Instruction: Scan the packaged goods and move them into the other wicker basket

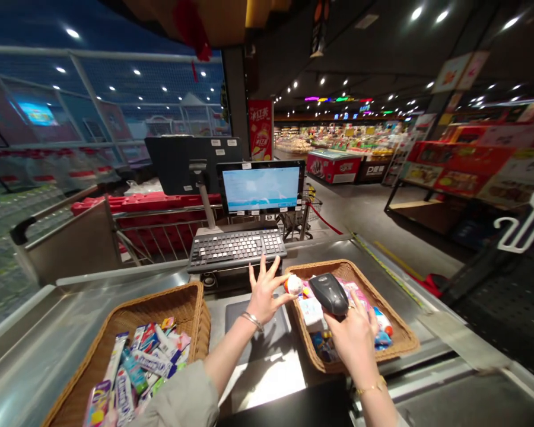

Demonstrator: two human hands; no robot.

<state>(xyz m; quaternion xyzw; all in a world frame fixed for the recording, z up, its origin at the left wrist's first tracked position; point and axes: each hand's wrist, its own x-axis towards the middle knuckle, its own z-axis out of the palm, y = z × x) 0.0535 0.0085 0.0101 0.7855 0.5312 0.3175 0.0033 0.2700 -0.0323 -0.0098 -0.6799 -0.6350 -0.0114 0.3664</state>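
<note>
Between thumb and index finger, my left hand (267,292) pinches a small white-and-orange chocolate egg (293,285); its other fingers are spread. The egg is at the left rim of the right wicker basket (409,343). My right hand (355,332) grips a black barcode scanner (329,293), its head pointing up and left above that basket. Under the scanner lie pink, white and blue packages (385,329), partly covered by my hand and the scanner. The left wicker basket (200,314) holds several wrapped snacks (153,359), close to my left forearm.
A black keyboard (238,246) and a lit monitor (261,188) stand beyond my hands. The metal counter (22,379) runs along both sides. Farther off are a red shelf display (467,160) at right and a shopping cart (293,222) behind the monitor.
</note>
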